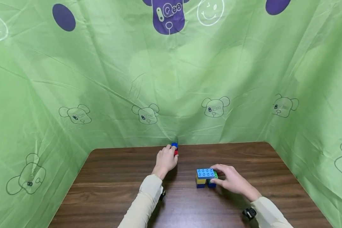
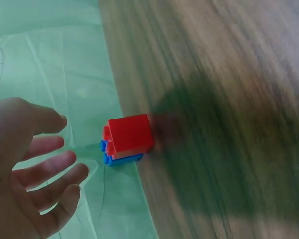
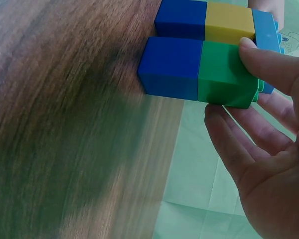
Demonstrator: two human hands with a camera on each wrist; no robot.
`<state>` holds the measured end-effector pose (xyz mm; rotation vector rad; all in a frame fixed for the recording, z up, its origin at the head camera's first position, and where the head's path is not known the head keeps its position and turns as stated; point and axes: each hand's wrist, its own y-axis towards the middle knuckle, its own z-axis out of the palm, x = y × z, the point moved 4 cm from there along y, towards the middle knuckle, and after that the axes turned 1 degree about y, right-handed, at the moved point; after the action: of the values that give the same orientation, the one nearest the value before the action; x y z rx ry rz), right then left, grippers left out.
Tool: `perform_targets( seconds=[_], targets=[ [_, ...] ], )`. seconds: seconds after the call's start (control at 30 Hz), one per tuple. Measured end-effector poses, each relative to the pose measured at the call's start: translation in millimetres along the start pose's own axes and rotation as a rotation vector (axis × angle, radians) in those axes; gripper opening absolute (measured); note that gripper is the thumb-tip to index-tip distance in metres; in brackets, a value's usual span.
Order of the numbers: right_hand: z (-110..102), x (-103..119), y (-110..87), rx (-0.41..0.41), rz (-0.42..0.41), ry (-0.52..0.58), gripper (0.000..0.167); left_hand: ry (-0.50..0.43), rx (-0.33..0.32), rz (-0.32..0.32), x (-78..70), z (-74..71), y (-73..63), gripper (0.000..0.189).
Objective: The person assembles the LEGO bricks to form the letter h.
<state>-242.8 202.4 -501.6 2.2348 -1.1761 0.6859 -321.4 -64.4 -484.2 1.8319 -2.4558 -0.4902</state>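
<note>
so, the biggest thing here is the green sheet (image 1: 176, 72), walling in the back and both sides. below it is the dark wood table (image 1: 108, 180), its far edge running right along the sheet, with plenty of wood left of the left sleeve (image 1: 141, 201) to move over. the right hand (image 1: 232, 180) has thumb and fingertips pinching a green brick (image 3: 226, 74). the left hand (image 1: 166, 159) is up near the far edge, fingers loosely spread, apart from the bricks there. the two-legged build (image 1: 200, 181) stands right of middle, well in from that edge: light blue brick (image 1: 205, 173) on top of a yellow brick (image 3: 229, 22), dark blue bricks (image 3: 169, 64) at the bottom. can't tell if the top one rests on the green. smallest, a red brick (image 2: 132, 133) and a blue brick (image 2: 124, 160) sit by the far edge, little room behind.
</note>
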Motion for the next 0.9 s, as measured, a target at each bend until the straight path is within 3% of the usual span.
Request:
perform_targets(
  seconds=[0.3, 0.47, 0.6, 0.9],
  targets=[
    [1.6, -0.5, 1.7, 0.019, 0.007, 0.007, 0.037, 0.147, 0.056, -0.013, 2.4, 19.8, 10.5, 0.032],
    [2.0, -1.1, 2.1, 0.025, 0.019, -0.001, 0.036, 0.149, 0.103, -0.042, 6.6, 36.2, 8.2, 0.027],
    [2.4, -2.1, 1.9, 0.029, 0.026, 0.004, 0.035, 0.137, 0.074, -0.059, 7.7, 44.3, 7.2, 0.019],
    [-0.4, -2.7, 2.0, 0.033, 0.034, -0.011, 0.035, 0.120, -0.007, -0.052, 7.1, 47.1, 9.7, 0.013]
  ],
)
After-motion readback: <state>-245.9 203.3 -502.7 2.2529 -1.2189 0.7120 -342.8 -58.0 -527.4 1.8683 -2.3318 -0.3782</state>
